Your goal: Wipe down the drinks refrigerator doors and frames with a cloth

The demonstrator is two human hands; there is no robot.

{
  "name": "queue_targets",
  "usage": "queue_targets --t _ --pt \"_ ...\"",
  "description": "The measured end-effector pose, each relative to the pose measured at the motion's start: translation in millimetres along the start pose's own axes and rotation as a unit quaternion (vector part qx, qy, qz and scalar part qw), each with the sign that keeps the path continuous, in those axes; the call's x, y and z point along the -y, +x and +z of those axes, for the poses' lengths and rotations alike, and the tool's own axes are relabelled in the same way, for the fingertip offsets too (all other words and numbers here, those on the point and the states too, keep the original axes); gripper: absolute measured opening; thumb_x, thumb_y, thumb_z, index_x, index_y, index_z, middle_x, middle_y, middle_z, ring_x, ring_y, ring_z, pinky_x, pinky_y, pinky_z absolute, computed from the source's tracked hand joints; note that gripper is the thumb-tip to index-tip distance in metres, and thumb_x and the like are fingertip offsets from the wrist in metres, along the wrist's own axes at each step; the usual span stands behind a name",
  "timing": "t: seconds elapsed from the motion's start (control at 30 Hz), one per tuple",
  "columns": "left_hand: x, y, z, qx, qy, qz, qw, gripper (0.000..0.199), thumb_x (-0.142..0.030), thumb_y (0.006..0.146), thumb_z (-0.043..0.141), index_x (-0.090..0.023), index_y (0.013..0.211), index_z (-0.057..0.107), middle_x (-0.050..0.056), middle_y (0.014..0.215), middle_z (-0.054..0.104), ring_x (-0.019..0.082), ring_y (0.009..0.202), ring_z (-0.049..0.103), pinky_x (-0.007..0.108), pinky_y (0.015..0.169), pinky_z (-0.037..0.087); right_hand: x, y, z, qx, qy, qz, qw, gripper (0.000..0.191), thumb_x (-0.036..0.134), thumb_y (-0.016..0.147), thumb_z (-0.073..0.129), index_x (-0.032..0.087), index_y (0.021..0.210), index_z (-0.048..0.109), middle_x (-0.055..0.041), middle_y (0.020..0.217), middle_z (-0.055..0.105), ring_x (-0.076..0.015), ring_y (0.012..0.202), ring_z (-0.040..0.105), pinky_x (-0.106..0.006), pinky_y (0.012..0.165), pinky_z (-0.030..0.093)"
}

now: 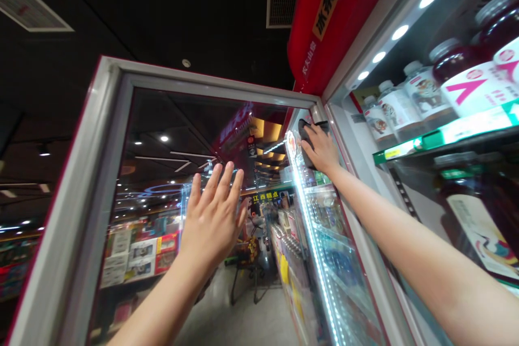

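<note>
A glass cooler door [107,113] with a pale metal frame stands swung out in front of me. My left hand [211,221] is held flat at the middle of its pane, palm toward the glass and fingers extended. Whether the palm touches the pane I cannot tell. Near the door's upper right corner, my right hand [320,148] holds a dark cloth [304,128] pressed flat to the glass. Part of the cloth is hidden beneath that hand.
Right of the door, the lit cooler shelf [446,132] bears several bottles [470,75], with a dark bottle [480,221] below. A red sign panel [344,16] juts out overhead. Through the pane appear a shopping cart [247,265] and stocked shelves [138,254].
</note>
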State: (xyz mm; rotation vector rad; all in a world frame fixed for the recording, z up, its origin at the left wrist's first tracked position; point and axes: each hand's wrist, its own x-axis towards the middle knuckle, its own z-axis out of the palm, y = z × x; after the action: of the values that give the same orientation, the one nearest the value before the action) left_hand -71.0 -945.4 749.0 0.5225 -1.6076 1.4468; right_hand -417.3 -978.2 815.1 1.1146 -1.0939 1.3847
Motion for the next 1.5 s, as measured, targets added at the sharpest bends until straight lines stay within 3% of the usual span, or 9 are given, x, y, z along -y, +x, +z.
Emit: queue_targets --t 0.3,0.5,0.63,0.73,0.97,1.1,1.23,1.37,1.5 --pt "-3 -1 0.3 0.018 0.014 -0.012 1.0 0.059 -0.038 0.1 0.042 -0.018 0.156 0.038 0.012 0.163 0.033 0.03 0.155 0.024 0.058 0.126 0.016 46 40 5 -0.024 0.037 0.039 0.998 0.053 0.041 0.1 0.038 0.02 0.148 0.05 -0.0152 0.155 0.047 -0.0344 0.145 0.041 -0.062 0.114 0.036" --pt "-4 -2 0.8 0.032 0.01 -0.015 0.999 0.059 -0.039 0.1 0.043 -0.016 0.155 0.039 0.013 0.164 0.031 0.03 0.155 0.022 0.058 0.127 0.014 63 -2 -11 0.05 0.079 -0.17 0.981 0.053 0.044 0.099 0.045 0.029 0.149 0.048 -0.0044 0.162 0.04 -0.0266 0.151 0.031 -0.052 0.12 0.033" --pt "-4 -4 3.5 0.031 0.007 -0.022 0.999 0.061 -0.039 0.099 0.046 -0.017 0.155 0.039 0.012 0.164 0.032 0.031 0.155 0.022 0.059 0.127 0.013 43 2 -6 0.007 0.055 -0.014 0.998 0.053 0.037 0.1 0.04 0.018 0.147 0.051 -0.014 0.156 0.047 -0.0319 0.147 0.038 -0.055 0.117 0.037" --pt "-1 -5 7.5 0.033 0.002 -0.021 0.999 0.06 -0.039 0.1 0.045 -0.017 0.155 0.039 0.012 0.164 0.032 0.03 0.155 0.023 0.058 0.127 0.014 72 28 3 -0.013 0.034 0.078 0.996 0.053 0.037 0.099 0.04 0.017 0.147 0.051 -0.0169 0.155 0.047 -0.0369 0.145 0.039 -0.062 0.115 0.036" --pt "24 -32 -1.3 0.094 0.012 0.034 0.995 0.056 -0.035 0.1 0.046 -0.017 0.152 0.043 0.01 0.164 0.034 0.026 0.153 0.03 0.048 0.126 0.025 145 -8 -8 0.08 0.073 -0.178 0.978 0.052 0.04 0.099 0.048 0.027 0.15 0.048 -0.0067 0.163 0.038 -0.0285 0.152 0.029 -0.055 0.124 0.025" --pt "59 -81 -29.9 0.119 0.054 0.064 0.989 0.055 -0.034 0.099 0.048 -0.023 0.152 0.044 0.006 0.162 0.038 0.026 0.151 0.034 0.05 0.126 0.024 127 -1 -6 0.078 0.056 -0.04 0.995 0.052 0.038 0.101 0.044 0.021 0.151 0.048 -0.0128 0.162 0.037 -0.0331 0.151 0.029 -0.057 0.122 0.027" --pt "79 -114 -47.1 0.121 0.092 0.047 0.987 0.056 -0.031 0.099 0.045 -0.023 0.154 0.041 0.007 0.163 0.037 0.027 0.15 0.036 0.047 0.121 0.033 164 32 6 0.052 0.055 0.082 0.994 0.054 0.035 0.1 0.044 0.016 0.151 0.047 -0.018 0.162 0.036 -0.0376 0.151 0.028 -0.062 0.12 0.024" --pt "76 -120 -46.3 0.117 0.09 0.027 0.989 0.056 -0.034 0.1 0.043 -0.024 0.156 0.039 0.006 0.163 0.036 0.027 0.151 0.034 0.047 0.122 0.032 220 20 5 0.061 0.096 -0.095 0.989 0.052 0.037 0.098 0.048 0.023 0.148 0.051 -0.0112 0.161 0.039 -0.0324 0.151 0.031 -0.06 0.121 0.025" --pt "70 -121 -43.7 0.107 0.093 0.026 0.99 0.059 -0.034 0.1 0.043 -0.023 0.158 0.035 0.006 0.164 0.034 0.026 0.153 0.031 0.046 0.124 0.027 224 5 3 0.068 0.137 -0.255 0.955 0.047 0.036 0.096 0.051 0.028 0.142 0.057 -0.0041 0.158 0.046 -0.0257 0.148 0.037 -0.052 0.122 0.029"
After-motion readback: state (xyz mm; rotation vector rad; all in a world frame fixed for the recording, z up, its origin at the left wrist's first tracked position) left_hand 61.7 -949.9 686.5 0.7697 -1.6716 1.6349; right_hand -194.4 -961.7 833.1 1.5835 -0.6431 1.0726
